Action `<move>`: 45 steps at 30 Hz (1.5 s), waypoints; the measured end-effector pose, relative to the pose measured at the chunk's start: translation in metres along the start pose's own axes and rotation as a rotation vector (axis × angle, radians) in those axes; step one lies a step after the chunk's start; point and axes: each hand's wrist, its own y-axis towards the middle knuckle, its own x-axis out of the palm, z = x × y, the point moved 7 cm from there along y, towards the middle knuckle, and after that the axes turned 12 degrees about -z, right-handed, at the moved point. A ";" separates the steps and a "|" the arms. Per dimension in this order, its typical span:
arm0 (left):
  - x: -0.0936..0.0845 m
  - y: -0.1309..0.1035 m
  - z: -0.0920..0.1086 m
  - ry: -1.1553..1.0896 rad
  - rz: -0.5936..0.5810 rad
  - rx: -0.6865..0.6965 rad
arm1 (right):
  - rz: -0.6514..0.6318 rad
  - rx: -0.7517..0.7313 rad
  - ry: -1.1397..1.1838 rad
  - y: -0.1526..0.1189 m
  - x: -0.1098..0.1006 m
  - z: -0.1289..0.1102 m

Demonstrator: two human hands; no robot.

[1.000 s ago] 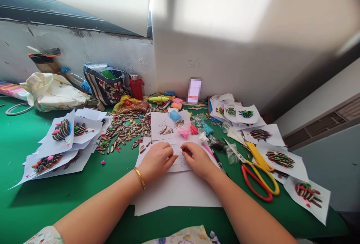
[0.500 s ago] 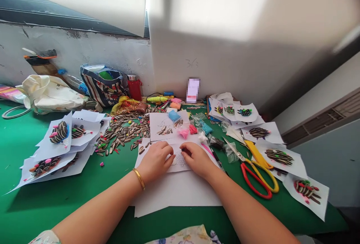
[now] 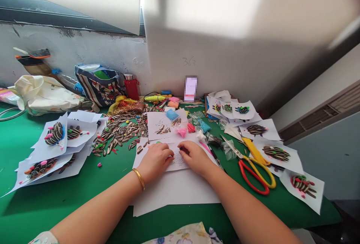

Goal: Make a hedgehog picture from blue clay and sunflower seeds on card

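A white paper with a dotted, scalloped pencil drawing (image 3: 178,160) lies between my hands, on top of larger white sheets (image 3: 180,189). My left hand (image 3: 158,160), with a gold bangle at the wrist, rests on the drawing's left side, fingers loosely bent and nothing visible in them. Across from it, my right hand (image 3: 195,157) has thumb and fingertips pinched over the drawing; a tiny dark bit shows at the tips, too small to name. Just behind my left hand is a bit of green clay (image 3: 158,142). Loose sunflower seeds (image 3: 139,149) lie beside it.
Behind are a heap of sunflower seeds (image 3: 126,129), blue clay (image 3: 171,115) and pink clay (image 3: 180,132). Red-and-yellow scissors (image 3: 254,176) lie right. Finished seed pictures are stacked left (image 3: 56,133) and right (image 3: 277,153). A red bottle (image 3: 131,87) stands near the wall.
My left hand has settled lower and flatter on the paper, uncovering the green bit behind it. My right hand keeps its pinch, almost in place. The whole view has shifted slightly.
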 end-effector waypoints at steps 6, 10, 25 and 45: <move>0.001 0.000 0.001 0.003 -0.012 -0.002 | 0.000 -0.009 -0.006 0.000 0.000 -0.001; 0.001 0.000 0.001 0.003 -0.011 -0.005 | -0.001 -0.006 -0.003 0.000 0.000 -0.001; -0.003 -0.004 -0.002 0.054 0.009 0.000 | -0.012 -0.007 -0.020 0.001 -0.001 0.000; -0.003 -0.004 -0.002 0.016 0.006 0.022 | -0.033 0.001 -0.027 0.000 -0.001 -0.002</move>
